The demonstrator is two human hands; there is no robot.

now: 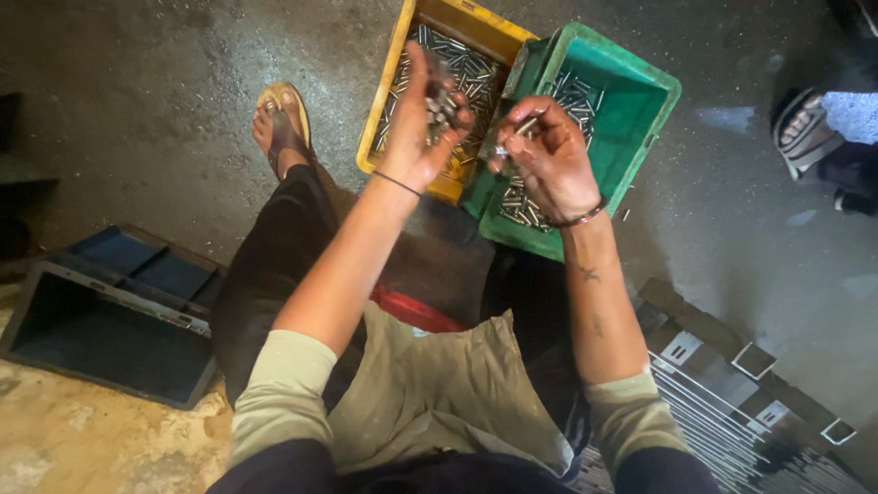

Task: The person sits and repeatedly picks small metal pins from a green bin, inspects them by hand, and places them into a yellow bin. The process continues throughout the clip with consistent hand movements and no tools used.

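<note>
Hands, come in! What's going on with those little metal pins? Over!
Left hand shut on bunch of pins. Right hand pinching one pin. Yellow crate, green crate below. Nothing blocking.

Seen from above, over a yellow crate (508,33) of small metal pins set on a dark floor: left hand (422,128) raised above it, fingers curled round a bunch of metal pins (441,102); right hand (547,163) just right of it, pinching a single pin (523,128) over a green crate (640,87) that touches the yellow crate's right side and also holds pins. Left of the yellow crate, a sandalled foot (282,128); well below and left of it, an open dark blue box (110,320); below and right of it, stacked metal strips (732,402).
</note>
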